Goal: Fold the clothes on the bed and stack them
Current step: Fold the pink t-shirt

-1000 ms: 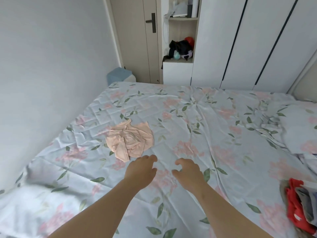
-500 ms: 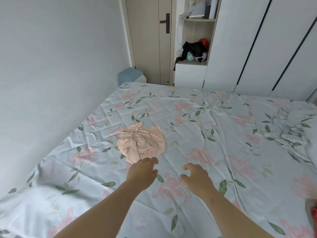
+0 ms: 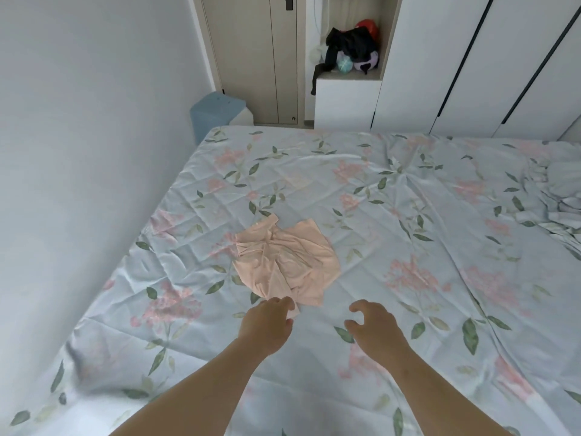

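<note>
Where left hand (image 3: 267,322) overlaps peach garment (image 3: 289,256), contact unclear; fingertips hidden.

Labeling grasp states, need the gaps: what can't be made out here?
All in the head view:
Left hand: fingertips at the near edge of the peach garment; the hand's own back hides whether they grip it.
The peach garment is crumpled; type unreadable.
Shelf heap: dark items, too far and small to identify.
Door handle: cut off by the top edge.
Rumpled bedding: cut off by the right edge.
</note>
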Demonstrator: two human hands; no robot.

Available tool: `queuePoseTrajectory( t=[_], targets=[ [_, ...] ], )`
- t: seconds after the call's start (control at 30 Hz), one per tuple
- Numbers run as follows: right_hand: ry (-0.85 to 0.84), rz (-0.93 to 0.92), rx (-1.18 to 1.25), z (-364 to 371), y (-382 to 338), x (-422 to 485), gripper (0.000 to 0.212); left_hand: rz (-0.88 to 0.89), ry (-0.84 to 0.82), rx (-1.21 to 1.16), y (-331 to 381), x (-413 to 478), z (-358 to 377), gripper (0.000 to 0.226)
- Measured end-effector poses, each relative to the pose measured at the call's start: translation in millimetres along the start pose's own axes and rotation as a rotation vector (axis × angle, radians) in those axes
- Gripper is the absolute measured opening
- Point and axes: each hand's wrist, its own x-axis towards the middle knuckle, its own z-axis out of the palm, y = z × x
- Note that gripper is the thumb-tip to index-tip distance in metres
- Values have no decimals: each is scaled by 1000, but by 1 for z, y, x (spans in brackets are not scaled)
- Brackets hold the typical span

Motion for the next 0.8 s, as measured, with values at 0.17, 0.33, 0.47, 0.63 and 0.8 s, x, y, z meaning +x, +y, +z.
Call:
queuePoseTrajectory(
  t=[0.17, 0.33, 0.47, 0.63, 0.8],
  targets=[
    [-50, 98, -39, 21, -3, 31, 36, -19, -138, 13, -39, 44, 21, 30],
    [-101, 126, -59, 47, 2, 74, 36, -89, -193, -62, -63, 98, 52, 32],
    [-150, 137, -58, 70, 6, 114, 37, -172, -199, -133, -80, 139, 83, 32],
    [-194, 148, -53, 93, 14, 152, 38, -313, -187, -248, -97, 180, 118, 48],
    [-227, 174, -26, 104, 25, 168, 37, -528, -142, -426, -103, 202, 137, 37]
  ],
)
